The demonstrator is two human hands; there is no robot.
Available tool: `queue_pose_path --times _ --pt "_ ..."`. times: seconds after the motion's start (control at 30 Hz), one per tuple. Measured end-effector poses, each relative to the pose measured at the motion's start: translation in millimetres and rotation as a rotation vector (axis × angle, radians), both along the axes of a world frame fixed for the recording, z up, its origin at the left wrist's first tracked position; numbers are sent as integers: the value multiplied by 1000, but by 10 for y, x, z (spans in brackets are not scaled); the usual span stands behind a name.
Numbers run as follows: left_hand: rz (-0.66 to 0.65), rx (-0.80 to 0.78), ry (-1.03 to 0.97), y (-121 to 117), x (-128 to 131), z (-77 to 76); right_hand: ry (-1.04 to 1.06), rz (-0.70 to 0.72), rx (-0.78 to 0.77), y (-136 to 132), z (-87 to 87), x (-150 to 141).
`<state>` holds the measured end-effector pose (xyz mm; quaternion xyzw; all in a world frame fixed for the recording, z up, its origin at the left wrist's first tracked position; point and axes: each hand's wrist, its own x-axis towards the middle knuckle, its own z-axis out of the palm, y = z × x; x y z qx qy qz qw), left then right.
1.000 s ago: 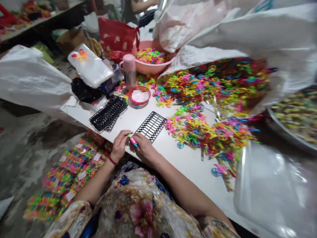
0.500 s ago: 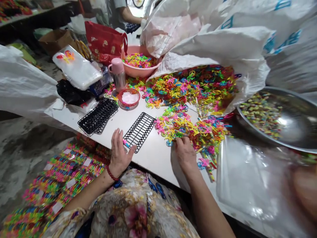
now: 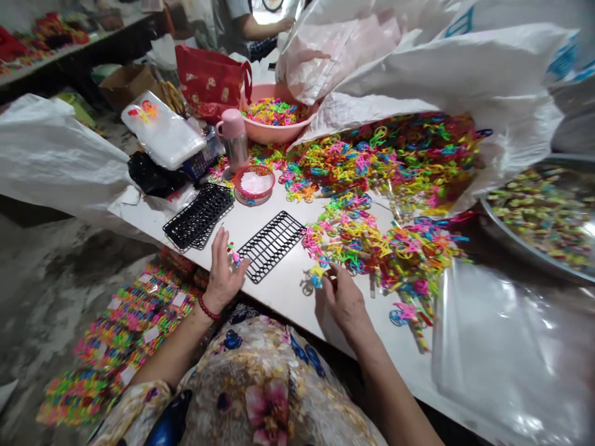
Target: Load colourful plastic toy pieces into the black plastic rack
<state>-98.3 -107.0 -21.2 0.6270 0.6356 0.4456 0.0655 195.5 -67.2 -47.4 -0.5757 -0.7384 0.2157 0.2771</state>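
My left hand [image 3: 225,275], with a red bead bracelet at the wrist, is held up with fingers stretched and thumb apart. Just by its thumb, at the near left corner of a black plastic grid [image 3: 272,244], is a small pink plastic piece [image 3: 236,256]. Between the fingertips of my right hand [image 3: 344,296] is a small yellow-and-blue plastic piece [image 3: 317,276], just above the white table [image 3: 292,303]. Beyond that hand spreads a heap of bright plastic pieces [image 3: 357,238], spilling from a white woven sack [image 3: 506,80].
Stacked black grids [image 3: 198,217] lie left, near a red basket [image 3: 254,186] and a pink-topped flask [image 3: 235,142]. Behind stands a pink basin [image 3: 279,131]; at right are a metal bowl [image 3: 493,210] and clear plastic bags [image 3: 493,347]. Packed pieces [image 3: 106,341] cover the floor. Another person's arm [image 3: 264,28] shows behind.
Both hands were together at first, then parted. My right hand reached the heap and has drawn back slightly left with a yellow-and-blue piece. My left hand stays by the grid's corner.
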Motion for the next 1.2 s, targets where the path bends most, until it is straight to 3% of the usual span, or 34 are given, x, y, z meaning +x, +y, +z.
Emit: queue_pose_path --times 0.13,0.27,0.4,0.53,0.67,0.8,0.9,1.0,1.2 --pt "163 -6 -188 -95 211 -184 201 141 -125 73 97 -328" --pt "221 -157 -264 -159 311 -403 303 225 -273 98 144 -750" --pt "208 -236 -244 -124 275 -503 350 315 -278 113 116 -1130" --pt "195 -233 -339 -36 84 -548 346 325 -253 109 101 -1297" --pt "137 -216 -532 26 -157 -515 306 351 -238 90 122 -1326" --pt "73 -79 -793 98 -298 -323 285 355 -234 104 115 -1340" --pt "-47 -138 -906 195 -311 -198 280 328 -258 147 82 -1344" --pt "-34 -135 -833 289 -252 -183 273 365 -277 217 54 -1329" --pt "127 -52 -690 302 -113 -236 336 482 -218 366 79 -1371"
